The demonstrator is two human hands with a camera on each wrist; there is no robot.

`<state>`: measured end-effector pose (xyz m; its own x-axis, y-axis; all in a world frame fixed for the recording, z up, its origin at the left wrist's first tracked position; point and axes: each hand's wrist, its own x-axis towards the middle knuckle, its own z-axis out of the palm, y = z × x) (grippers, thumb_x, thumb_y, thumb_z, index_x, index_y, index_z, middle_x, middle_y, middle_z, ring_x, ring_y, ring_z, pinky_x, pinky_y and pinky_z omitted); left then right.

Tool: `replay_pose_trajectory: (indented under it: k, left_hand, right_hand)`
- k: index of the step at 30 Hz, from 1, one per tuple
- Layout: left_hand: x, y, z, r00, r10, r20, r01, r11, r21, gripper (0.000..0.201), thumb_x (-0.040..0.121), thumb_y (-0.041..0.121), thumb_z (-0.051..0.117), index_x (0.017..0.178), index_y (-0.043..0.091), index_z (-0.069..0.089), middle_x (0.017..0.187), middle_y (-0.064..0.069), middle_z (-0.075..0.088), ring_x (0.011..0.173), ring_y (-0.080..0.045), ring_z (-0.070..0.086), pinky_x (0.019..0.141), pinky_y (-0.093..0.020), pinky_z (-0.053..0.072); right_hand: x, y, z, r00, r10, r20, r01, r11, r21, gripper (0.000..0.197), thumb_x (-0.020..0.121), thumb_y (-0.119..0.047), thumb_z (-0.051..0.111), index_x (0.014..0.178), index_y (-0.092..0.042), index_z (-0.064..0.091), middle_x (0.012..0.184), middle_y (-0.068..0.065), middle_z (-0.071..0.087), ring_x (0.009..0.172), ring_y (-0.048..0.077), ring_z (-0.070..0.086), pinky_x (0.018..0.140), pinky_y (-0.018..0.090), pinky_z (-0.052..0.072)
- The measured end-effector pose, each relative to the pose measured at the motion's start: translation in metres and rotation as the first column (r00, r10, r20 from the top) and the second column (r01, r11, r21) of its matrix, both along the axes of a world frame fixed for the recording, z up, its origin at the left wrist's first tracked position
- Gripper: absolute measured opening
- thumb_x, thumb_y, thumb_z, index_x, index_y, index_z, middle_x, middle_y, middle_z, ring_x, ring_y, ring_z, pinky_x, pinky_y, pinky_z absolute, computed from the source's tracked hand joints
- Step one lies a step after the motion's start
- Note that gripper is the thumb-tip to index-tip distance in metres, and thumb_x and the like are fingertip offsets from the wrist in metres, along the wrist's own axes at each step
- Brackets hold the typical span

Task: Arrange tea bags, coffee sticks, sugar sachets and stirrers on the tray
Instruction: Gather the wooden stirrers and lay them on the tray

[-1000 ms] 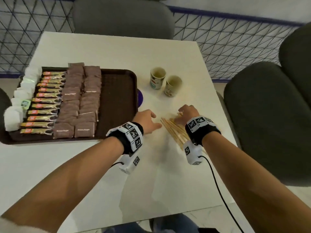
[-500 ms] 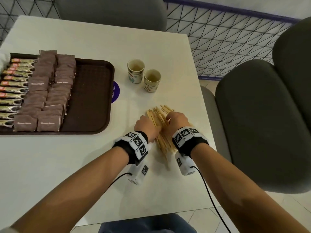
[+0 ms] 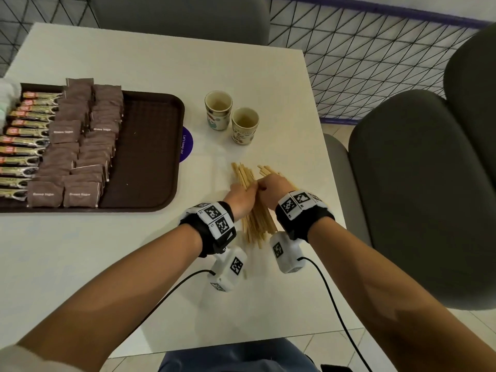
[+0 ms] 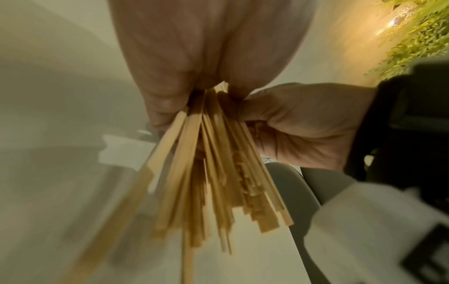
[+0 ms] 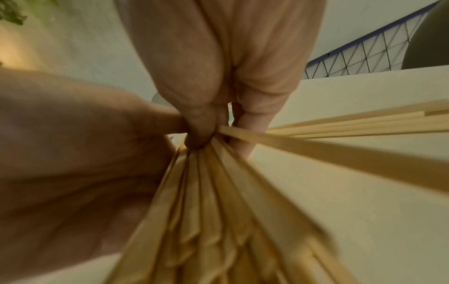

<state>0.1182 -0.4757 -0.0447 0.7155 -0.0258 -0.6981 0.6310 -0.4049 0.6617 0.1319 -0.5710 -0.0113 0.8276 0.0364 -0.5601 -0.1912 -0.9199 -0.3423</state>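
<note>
A bundle of wooden stirrers [image 3: 256, 224] lies on the white table, squeezed between both hands. My left hand [image 3: 243, 194] grips the bundle from the left and my right hand [image 3: 272, 187] grips it from the right, knuckles touching. The wrist views show the stirrers [image 4: 218, 173] [image 5: 218, 201] fanned out below curled fingers. The brown tray [image 3: 150, 157] at the left holds rows of brown sugar sachets [image 3: 77, 157] and coffee sticks [image 3: 24, 146]; its right part is bare. White tea bags [image 3: 8, 95] show at the far left edge.
Two paper cups [image 3: 218, 110] [image 3: 244, 124] stand beyond the stirrers. A purple round sticker [image 3: 186, 147] lies by the tray's right rim. Grey chairs [image 3: 418, 189] stand to the right and behind the table. The table's right edge is close to my right wrist.
Both hands came together from apart and closed round the stirrers, gathering the loose spread into a tighter bundle. The head view shifted right, putting the tray's left part out of sight.
</note>
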Motion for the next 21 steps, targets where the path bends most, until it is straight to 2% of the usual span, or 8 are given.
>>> replay_pose_trajectory:
  k: [2,7,10,12,14,15,18,21]
  left_hand:
    - [0.001,0.001,-0.001,1.0,0.028,-0.007,-0.028,0.999,-0.032,0.07,0.101,0.048,0.03,0.146,-0.004,0.017,0.147,-0.022,0.037,0.133,-0.033,0.04,0.106,-0.035,0.036]
    - [0.001,0.005,-0.001,0.991,0.131,0.025,-0.128,0.988,-0.09,0.07,0.098,0.051,0.035,0.142,-0.003,0.022,0.14,-0.021,0.044,0.128,-0.034,0.045,0.103,-0.035,0.039]
    - [0.003,0.009,-0.025,0.977,0.209,0.037,-0.196,0.957,-0.213,0.106,0.065,0.081,0.048,0.138,0.006,0.038,0.132,-0.014,0.056,0.117,-0.029,0.055,0.102,-0.043,0.045]
    - [0.007,0.013,-0.057,0.974,0.223,0.043,-0.207,0.949,-0.24,0.111,0.049,0.084,0.049,0.133,0.012,0.048,0.123,-0.009,0.062,0.111,-0.024,0.06,0.099,-0.043,0.048]
    - [0.009,0.019,-0.065,0.97,0.241,0.032,-0.224,0.937,-0.268,0.104,0.05,0.078,0.051,0.131,0.013,0.052,0.121,-0.006,0.063,0.112,-0.023,0.06,0.099,-0.042,0.048]
    - [0.007,0.022,-0.057,0.966,0.257,0.033,-0.237,0.93,-0.282,0.101,0.051,0.076,0.053,0.13,0.013,0.053,0.121,-0.007,0.063,0.113,-0.024,0.059,0.099,-0.043,0.048]
    - [0.004,0.027,-0.022,0.95,0.305,0.06,-0.276,0.917,-0.289,0.083,0.065,0.065,0.057,0.125,0.008,0.055,0.119,-0.01,0.063,0.112,-0.026,0.059,0.099,-0.045,0.047]
    - [0.002,0.031,-0.001,0.935,0.344,0.086,-0.305,0.904,-0.3,0.052,0.083,0.042,0.058,0.12,0.006,0.058,0.115,-0.01,0.065,0.108,-0.026,0.06,0.099,-0.043,0.047]
  right_hand:
    - [0.001,0.001,0.003,1.0,0.011,-0.021,-0.01,0.999,0.045,0.029,0.093,-0.004,0.041,0.109,-0.001,0.064,0.092,0.013,0.061,0.081,0.023,0.052,0.065,0.026,0.039]
    - [0.004,0.006,0.007,0.999,0.001,-0.037,0.003,0.992,0.127,0.03,0.093,-0.001,0.037,0.108,-0.001,0.063,0.085,0.011,0.058,0.078,0.023,0.051,0.052,0.024,0.035]
    - [0.007,0.009,0.004,0.998,-0.062,-0.015,0.063,0.988,0.141,0.027,0.096,-0.008,0.042,0.103,-0.007,0.068,0.075,0.005,0.056,0.073,0.02,0.051,0.057,0.023,0.037]
    - [0.008,0.01,0.001,0.992,-0.127,-0.018,0.128,0.978,0.162,0.023,0.094,-0.011,0.048,0.085,-0.012,0.069,0.065,0.002,0.053,0.059,0.015,0.048,0.055,0.022,0.038]
    - [0.009,0.011,-0.003,0.98,-0.199,0.006,0.194,0.959,0.206,0.026,0.09,-0.015,0.057,0.065,-0.016,0.065,0.059,0.0,0.054,0.054,0.012,0.049,0.056,0.023,0.043]
    - [0.009,0.011,-0.005,0.97,-0.243,0.01,0.234,0.943,0.236,0.023,0.088,-0.017,0.062,0.065,-0.018,0.068,0.062,0.001,0.06,0.058,0.014,0.056,0.059,0.024,0.049]
    - [0.01,0.011,-0.004,0.946,-0.323,-0.011,0.309,0.895,0.322,0.006,0.081,-0.018,0.071,0.082,-0.017,0.076,0.074,0.002,0.07,0.072,0.017,0.066,0.077,0.032,0.058]
    - [0.011,0.011,-0.002,0.947,-0.319,-0.029,0.3,0.852,0.43,0.015,0.077,-0.012,0.075,0.092,-0.014,0.076,0.075,0.006,0.071,0.067,0.017,0.066,0.076,0.03,0.059]
